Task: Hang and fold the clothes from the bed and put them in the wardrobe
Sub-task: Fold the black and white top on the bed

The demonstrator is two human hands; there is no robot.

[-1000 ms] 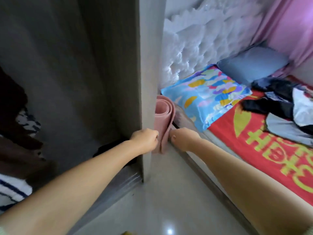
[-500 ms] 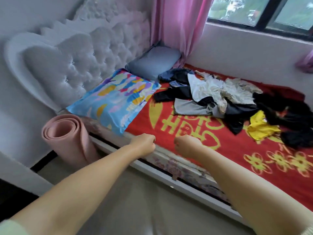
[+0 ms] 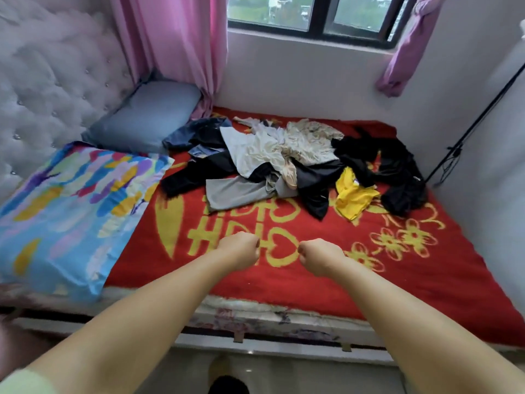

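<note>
Both hands were curled into loose fists and held nothing: the left hand (image 3: pixel 241 250) and the right hand (image 3: pixel 320 256) hovered side by side, just apart, above the near part of the red blanket (image 3: pixel 284 282) with its yellow characters. Neither touched any garment. The clothes pile (image 3: pixel 295 163) lay well beyond them at the far middle of the bed, a tangle with a grey garment (image 3: pixel 238 191) at its near left edge, a white shirt (image 3: pixel 252 150) above that, black pieces and a yellow top (image 3: pixel 352 199) to the right. The wardrobe was out of view. The step in hand appeared to be fetching a garment. The next move would likely call for leaning in, uncurling the fingers and lifting one piece, probably the grey one, clear of the tangle.
</note>
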